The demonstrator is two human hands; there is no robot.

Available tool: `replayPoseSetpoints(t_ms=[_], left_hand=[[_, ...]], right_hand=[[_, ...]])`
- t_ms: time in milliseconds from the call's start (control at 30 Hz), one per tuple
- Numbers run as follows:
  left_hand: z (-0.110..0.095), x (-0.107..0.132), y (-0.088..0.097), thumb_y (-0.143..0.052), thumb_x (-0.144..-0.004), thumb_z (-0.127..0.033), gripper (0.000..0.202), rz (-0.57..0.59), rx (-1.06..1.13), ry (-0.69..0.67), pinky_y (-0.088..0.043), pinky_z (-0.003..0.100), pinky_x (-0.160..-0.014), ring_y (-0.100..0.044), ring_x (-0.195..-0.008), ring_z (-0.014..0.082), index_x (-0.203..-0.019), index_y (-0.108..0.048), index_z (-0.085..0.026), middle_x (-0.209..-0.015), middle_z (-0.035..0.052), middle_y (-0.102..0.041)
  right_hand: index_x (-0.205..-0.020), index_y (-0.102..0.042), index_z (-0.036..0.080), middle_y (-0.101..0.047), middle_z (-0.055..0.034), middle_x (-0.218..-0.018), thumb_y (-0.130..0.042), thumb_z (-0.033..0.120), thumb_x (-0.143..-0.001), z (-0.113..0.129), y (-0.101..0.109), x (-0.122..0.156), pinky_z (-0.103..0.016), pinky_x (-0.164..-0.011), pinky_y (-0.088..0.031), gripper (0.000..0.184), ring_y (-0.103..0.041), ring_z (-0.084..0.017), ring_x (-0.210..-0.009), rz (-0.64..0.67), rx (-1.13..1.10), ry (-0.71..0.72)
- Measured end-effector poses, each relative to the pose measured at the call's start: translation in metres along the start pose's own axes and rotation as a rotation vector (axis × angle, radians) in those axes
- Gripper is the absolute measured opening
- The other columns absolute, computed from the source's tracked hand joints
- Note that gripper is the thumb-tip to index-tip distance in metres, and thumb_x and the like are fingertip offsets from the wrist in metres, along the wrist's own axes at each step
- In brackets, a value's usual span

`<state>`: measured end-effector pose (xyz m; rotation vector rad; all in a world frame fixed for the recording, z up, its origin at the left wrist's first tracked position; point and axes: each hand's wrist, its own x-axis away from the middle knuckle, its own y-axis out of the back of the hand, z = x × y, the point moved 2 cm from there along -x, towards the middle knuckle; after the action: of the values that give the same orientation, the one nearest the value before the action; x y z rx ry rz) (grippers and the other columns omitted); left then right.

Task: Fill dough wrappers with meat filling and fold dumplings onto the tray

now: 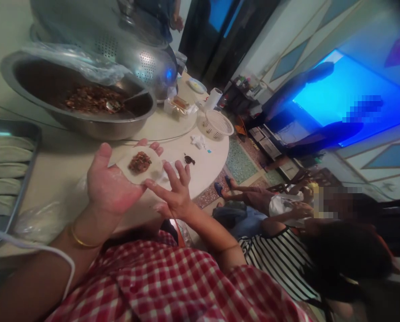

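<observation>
A round dumpling wrapper [153, 172] with a lump of brown filling [140, 162] lies on the open palm and fingers of my left hand [111, 183]. My right hand [173, 190] is beside it with fingers spread, its fingertips touching the wrapper's near edge. Both hands hover over the pale round table [200, 165]. A big steel bowl [86, 127] of brown filling [92, 98] with a spoon [117, 104] in it stands just beyond my hands.
A metal tray [25, 170] of folded dumplings sits at the left. A steel colander [142, 58] stands behind the bowl, a white basket [218, 124] and small containers farther along. People sit low at the right near a bright blue screen [347, 98].
</observation>
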<state>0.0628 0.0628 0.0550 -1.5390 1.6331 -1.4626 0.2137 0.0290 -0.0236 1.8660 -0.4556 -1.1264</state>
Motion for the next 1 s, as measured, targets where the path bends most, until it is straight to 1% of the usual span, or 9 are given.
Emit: replayPoseSetpoints(t_ms=[200, 333, 400, 467, 600, 700, 833, 900, 1000], left_hand=[[0.001, 0.001, -0.002, -0.023, -0.101, -0.059, 0.064, -0.008, -0.031, 0.010, -0.065, 0.038, -0.072, -0.076, -0.096, 0.0261, -0.119, -0.063, -0.012, -0.109, 0.0171, -0.076], [0.000, -0.001, 0.002, -0.027, -0.100, -0.059, 0.061, -0.007, -0.022, -0.048, -0.065, 0.036, -0.076, -0.075, -0.103, 0.0257, -0.116, -0.064, -0.013, -0.111, 0.0166, -0.076], [0.000, -0.003, 0.005, -0.029, -0.099, -0.060, 0.061, -0.006, -0.032, -0.073, -0.064, 0.037, -0.078, -0.074, -0.104, 0.0254, -0.116, -0.064, -0.013, -0.111, 0.0158, -0.076], [0.001, -0.004, 0.007, -0.031, -0.098, -0.061, 0.060, -0.020, -0.042, -0.087, -0.063, 0.039, -0.085, -0.074, -0.106, 0.0252, -0.116, -0.065, -0.014, -0.112, 0.0154, -0.075], [0.004, -0.005, 0.010, -0.035, -0.097, -0.061, 0.059, -0.086, -0.058, -0.064, -0.050, 0.049, -0.109, -0.071, -0.112, 0.0261, -0.118, -0.064, -0.014, -0.116, 0.0161, -0.074], [0.006, -0.005, 0.012, -0.034, -0.097, -0.060, 0.059, -0.114, -0.059, -0.036, -0.042, 0.052, -0.116, -0.069, -0.117, 0.0268, -0.122, -0.063, -0.015, -0.116, 0.0153, -0.074], [0.009, -0.004, 0.014, -0.032, -0.098, -0.059, 0.060, -0.093, -0.075, -0.008, -0.042, 0.051, -0.117, -0.066, -0.121, 0.0265, -0.130, -0.059, -0.016, -0.119, 0.0148, -0.073], [0.011, -0.004, 0.015, -0.032, -0.099, -0.059, 0.062, -0.069, -0.078, 0.014, -0.046, 0.049, -0.113, -0.068, -0.117, 0.0262, -0.136, -0.056, -0.014, -0.118, 0.0148, -0.073], [0.013, -0.004, 0.016, -0.030, -0.102, -0.056, 0.065, -0.027, -0.024, 0.050, -0.055, 0.046, -0.101, -0.072, -0.102, 0.0256, -0.144, -0.049, -0.012, -0.104, 0.0122, -0.076]], right_hand=[[-0.132, -0.066, 0.045, -0.048, 0.0026, -0.157, -0.056, 0.082, -0.079, -0.005, 0.010, -0.002, -0.060, -0.128, 0.000, 0.065, -0.022, -0.037, -0.156, 0.122, -0.140, 0.041], [-0.132, -0.068, 0.038, -0.042, 0.0006, -0.161, -0.064, 0.060, -0.087, -0.039, 0.015, 0.002, -0.064, -0.127, -0.008, 0.051, -0.015, -0.037, -0.158, 0.095, -0.131, -0.221], [-0.131, -0.069, 0.035, -0.037, -0.0009, -0.165, -0.057, 0.047, -0.095, -0.057, 0.012, 0.001, -0.067, -0.125, -0.013, 0.039, -0.014, -0.036, -0.159, 0.124, -0.132, -0.369], [-0.127, -0.072, 0.032, -0.033, -0.0025, -0.167, -0.050, 0.043, -0.101, -0.068, 0.004, -0.005, -0.068, -0.123, -0.016, 0.036, -0.014, -0.035, -0.159, 0.201, -0.161, -0.428], [-0.120, -0.076, 0.030, -0.032, -0.0053, -0.168, -0.051, 0.046, -0.102, -0.074, -0.011, -0.017, -0.069, -0.123, -0.016, 0.035, -0.014, -0.037, -0.159, 0.362, -0.201, -0.407], [-0.113, -0.079, 0.029, -0.036, -0.0053, -0.166, -0.052, 0.046, -0.101, -0.074, -0.010, -0.023, -0.071, -0.122, -0.017, 0.034, -0.017, -0.038, -0.158, 0.403, -0.202, -0.395], [-0.123, -0.074, 0.029, -0.036, -0.0059, -0.166, -0.046, 0.043, -0.103, -0.072, 0.013, -0.029, -0.071, -0.122, -0.016, 0.037, -0.014, -0.037, -0.159, 0.218, -0.185, -0.411], [-0.132, -0.069, 0.029, -0.034, -0.0055, -0.166, -0.041, 0.042, -0.104, -0.064, 0.026, -0.037, -0.069, -0.123, -0.015, 0.041, -0.009, -0.034, -0.160, 0.139, -0.204, -0.338], [-0.137, -0.064, 0.030, -0.031, -0.0032, -0.168, -0.039, 0.042, -0.105, -0.043, 0.037, -0.056, -0.067, -0.124, -0.014, 0.042, -0.005, -0.032, -0.160, 0.191, -0.246, -0.169]])
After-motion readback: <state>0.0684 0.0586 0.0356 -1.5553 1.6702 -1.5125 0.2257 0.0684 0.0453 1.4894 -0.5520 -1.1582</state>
